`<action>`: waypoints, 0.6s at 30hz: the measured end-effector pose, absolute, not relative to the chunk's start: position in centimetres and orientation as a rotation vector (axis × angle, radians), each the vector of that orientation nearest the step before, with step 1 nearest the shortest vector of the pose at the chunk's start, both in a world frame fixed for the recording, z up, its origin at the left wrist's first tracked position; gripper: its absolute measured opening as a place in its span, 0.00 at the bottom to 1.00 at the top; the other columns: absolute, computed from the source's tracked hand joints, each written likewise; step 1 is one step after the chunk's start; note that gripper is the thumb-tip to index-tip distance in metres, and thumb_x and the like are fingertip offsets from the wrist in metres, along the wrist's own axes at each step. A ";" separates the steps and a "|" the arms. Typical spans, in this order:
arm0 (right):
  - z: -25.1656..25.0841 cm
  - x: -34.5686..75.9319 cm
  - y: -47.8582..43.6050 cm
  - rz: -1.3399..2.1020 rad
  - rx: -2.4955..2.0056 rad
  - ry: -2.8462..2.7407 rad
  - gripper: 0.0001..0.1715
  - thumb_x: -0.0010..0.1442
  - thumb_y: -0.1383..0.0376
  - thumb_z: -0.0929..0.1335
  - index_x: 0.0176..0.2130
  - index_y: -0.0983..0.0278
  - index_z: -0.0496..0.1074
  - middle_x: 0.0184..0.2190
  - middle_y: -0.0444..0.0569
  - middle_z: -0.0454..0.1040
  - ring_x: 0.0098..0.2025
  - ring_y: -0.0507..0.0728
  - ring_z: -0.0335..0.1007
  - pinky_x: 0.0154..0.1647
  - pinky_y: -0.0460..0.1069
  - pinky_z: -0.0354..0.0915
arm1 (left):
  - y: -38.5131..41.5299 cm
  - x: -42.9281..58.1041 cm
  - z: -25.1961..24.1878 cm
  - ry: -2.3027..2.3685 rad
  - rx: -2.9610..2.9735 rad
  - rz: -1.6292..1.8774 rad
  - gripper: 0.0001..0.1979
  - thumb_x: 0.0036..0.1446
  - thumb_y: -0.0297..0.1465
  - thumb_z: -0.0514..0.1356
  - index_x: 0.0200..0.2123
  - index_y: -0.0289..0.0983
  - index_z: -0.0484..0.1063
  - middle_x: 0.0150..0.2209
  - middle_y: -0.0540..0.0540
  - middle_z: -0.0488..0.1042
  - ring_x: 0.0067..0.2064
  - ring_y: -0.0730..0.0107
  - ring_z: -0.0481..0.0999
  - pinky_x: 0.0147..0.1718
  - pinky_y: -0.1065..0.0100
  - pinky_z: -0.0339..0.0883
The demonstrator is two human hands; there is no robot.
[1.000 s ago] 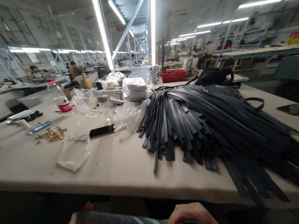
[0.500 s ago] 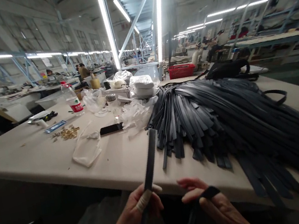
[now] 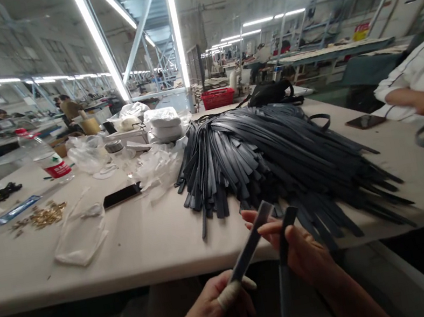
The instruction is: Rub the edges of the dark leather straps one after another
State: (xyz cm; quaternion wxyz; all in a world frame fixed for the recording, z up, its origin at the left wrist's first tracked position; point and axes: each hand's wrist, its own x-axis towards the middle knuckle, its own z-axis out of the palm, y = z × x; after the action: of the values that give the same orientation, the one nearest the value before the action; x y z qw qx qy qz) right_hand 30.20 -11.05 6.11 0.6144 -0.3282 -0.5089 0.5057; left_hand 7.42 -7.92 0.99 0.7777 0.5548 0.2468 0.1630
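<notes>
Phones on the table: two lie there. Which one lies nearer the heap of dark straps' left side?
The phone lying beside the crumpled clear plastic, left of the heap of straps. The other phone lies right, near a co-worker's sleeve.

Left hand low, fingers curled closed, one finger taped. Right hand slightly higher, fingers pinched shut; both forearms extend forward.

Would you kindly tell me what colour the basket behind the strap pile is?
The basket is red, seen in the head view.
</notes>
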 end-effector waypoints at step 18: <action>9.6 25.2 -10.6 1.160 -1.055 -1.815 0.19 0.70 0.57 0.62 0.32 0.64 0.73 0.28 0.44 0.71 0.31 0.52 0.65 0.34 0.45 0.59 | -4.3 10.6 9.1 0.490 1.014 0.728 0.22 0.59 0.46 0.66 0.44 0.32 0.81 0.41 0.38 0.82 0.42 0.63 0.79 0.43 0.68 0.68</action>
State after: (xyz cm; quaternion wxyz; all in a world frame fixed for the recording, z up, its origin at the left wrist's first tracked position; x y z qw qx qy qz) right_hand 25.24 -10.57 9.63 0.3629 -0.4099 -0.7050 0.4508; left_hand 10.61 -4.27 9.12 0.7835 0.4700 0.2270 0.3373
